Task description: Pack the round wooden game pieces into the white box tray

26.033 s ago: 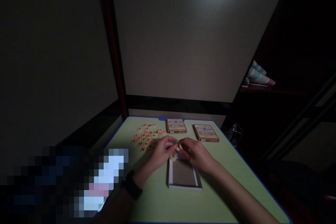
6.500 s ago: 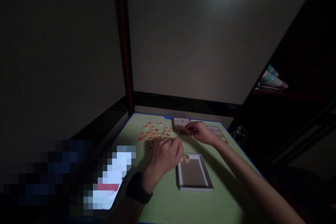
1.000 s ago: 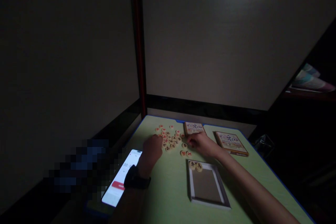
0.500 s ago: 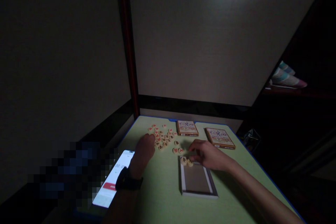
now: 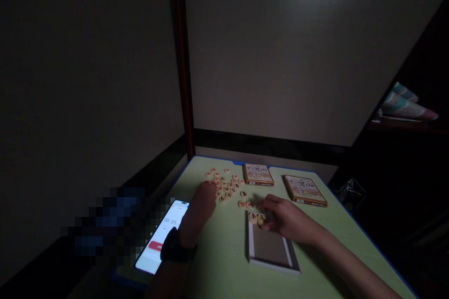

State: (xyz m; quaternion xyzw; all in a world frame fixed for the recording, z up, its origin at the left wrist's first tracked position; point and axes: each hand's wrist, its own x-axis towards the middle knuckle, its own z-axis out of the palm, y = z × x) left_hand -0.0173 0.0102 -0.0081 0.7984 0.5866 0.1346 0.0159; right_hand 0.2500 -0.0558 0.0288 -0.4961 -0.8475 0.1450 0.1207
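Observation:
A shallow white-rimmed tray [image 5: 273, 261] lies on the green table [image 5: 224, 261]. Two round pale game discs [image 5: 257, 218] sit at its far end. My right hand [image 5: 286, 218] rests over that far end, fingers curled beside the discs; what it pinches, if anything, is hidden. My left hand [image 5: 201, 208], with a dark watch on the wrist, rests at the edge of a scatter of several red- and black-marked discs [image 5: 226, 184], its fingers curled under. Two more discs [image 5: 244, 204] lie apart between the pile and the tray.
Two brown-edged printed boxes [image 5: 258, 174] [image 5: 304, 189] lie at the table's far side. A lit phone [image 5: 163, 236] showing a timer sits at the left edge. A dark red post [image 5: 182, 60] stands behind the table. Folded cloth [image 5: 407, 108] lies on a shelf at right.
My right hand came back from the scattered discs to the tray's far end over the last second. My left hand stayed at the pile's edge. The camera swung a little.

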